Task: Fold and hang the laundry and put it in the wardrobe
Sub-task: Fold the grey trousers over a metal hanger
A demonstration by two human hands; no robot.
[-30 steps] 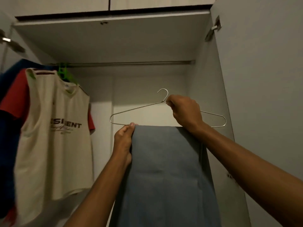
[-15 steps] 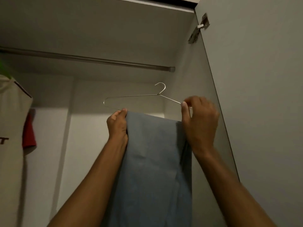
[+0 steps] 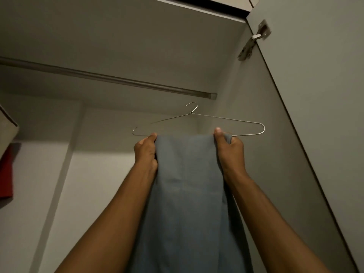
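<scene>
A grey-blue folded garment hangs over the bottom bar of a thin metal wire hanger. My left hand grips the garment's left edge at the bar. My right hand grips the right edge, thumb up against the bar. I hold the hanger up inside the open wardrobe, its hook just below the right end of the metal rail and not touching it.
The open wardrobe door with its hinge stands close on the right. The wardrobe's top panel is above the rail. At the far left edge hang a cream garment and a red one.
My right hand left the hanger's neck and went down to grip the garment's right edge at the bar. The view swung right and up, and the hanger rose nearer the rail.
</scene>
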